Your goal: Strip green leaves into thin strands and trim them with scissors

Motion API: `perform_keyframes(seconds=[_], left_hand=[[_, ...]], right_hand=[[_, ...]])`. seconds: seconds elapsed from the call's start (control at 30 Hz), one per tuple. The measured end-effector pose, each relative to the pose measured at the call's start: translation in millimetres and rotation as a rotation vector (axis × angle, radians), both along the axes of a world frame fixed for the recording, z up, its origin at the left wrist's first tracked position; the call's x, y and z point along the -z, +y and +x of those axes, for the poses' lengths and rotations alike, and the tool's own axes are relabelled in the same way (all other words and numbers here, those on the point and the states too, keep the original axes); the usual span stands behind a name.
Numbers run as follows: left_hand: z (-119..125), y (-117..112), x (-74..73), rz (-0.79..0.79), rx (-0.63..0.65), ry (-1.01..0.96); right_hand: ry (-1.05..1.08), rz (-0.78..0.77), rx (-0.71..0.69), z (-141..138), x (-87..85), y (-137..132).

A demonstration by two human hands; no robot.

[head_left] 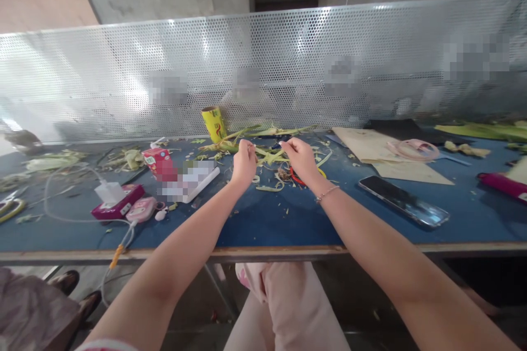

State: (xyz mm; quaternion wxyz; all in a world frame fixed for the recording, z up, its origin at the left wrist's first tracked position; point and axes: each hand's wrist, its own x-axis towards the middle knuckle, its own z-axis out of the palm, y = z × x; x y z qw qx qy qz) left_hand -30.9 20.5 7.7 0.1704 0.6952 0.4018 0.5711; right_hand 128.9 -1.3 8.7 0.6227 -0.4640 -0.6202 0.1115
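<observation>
Over the blue tabletop (267, 227), both hands are raised a short way apart. Pale green leaf strips (269, 156), like corn husk, run between them. My left hand (246, 162) is closed, its fingers pinching one end of the strips. On the other side, my right hand (302, 160) pinches the other end between thumb and fingers. Beneath my right hand lies a red and yellow loop (297, 176), perhaps scissor handles, partly covered by the hand. A curled pale strip (269, 187) and small scraps lie below. More long green leaves (263, 130) lie behind the hands.
A yellow roll (214, 125) stands by the perforated metal screen (284, 66). Left are a red drink carton (158, 163), a white box (193, 181), a charger (110, 193) with cable, and scissors (12, 208). Right are a phone (403, 201), brown paper (370, 148) and a pink tape roll (415, 149).
</observation>
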Motion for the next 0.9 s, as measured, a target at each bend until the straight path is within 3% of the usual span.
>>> perform_keyframes(seconds=[0.13, 0.33, 0.5, 0.6, 0.7, 0.77, 0.9], left_hand=[[-1.5, 5.1, 0.7, -0.054, 0.051, -0.032], [7.6, -7.1, -0.4, -0.119, 0.248, -0.030], [9.5, -13.8, -1.5, -0.086, 0.245, -0.003], [7.0, -12.2, -1.6, -0.043, 0.174, -0.028], [3.6, -8.6, -1.2, -0.020, 0.112, -0.069], [1.7, -6.4, -1.1, -0.020, 0.090, -0.092], [0.6, -5.6, -1.3, -0.036, 0.078, -0.123]], right_hand=[[-0.002, -0.044, 0.016, 1.0, -1.7, 0.0], [0.076, -0.142, 0.101, 20.9, 10.3, 20.9], [0.190, -0.155, 0.097, 27.6, 22.7, 35.1], [0.363, -0.289, -0.011, 20.5, 23.3, 34.5], [0.524, -0.577, -0.196, 12.8, 18.4, 27.9], [0.502, -0.723, -0.322, 9.0, 14.9, 22.0], [0.418, -0.723, -0.535, -0.8, 12.8, 12.8]])
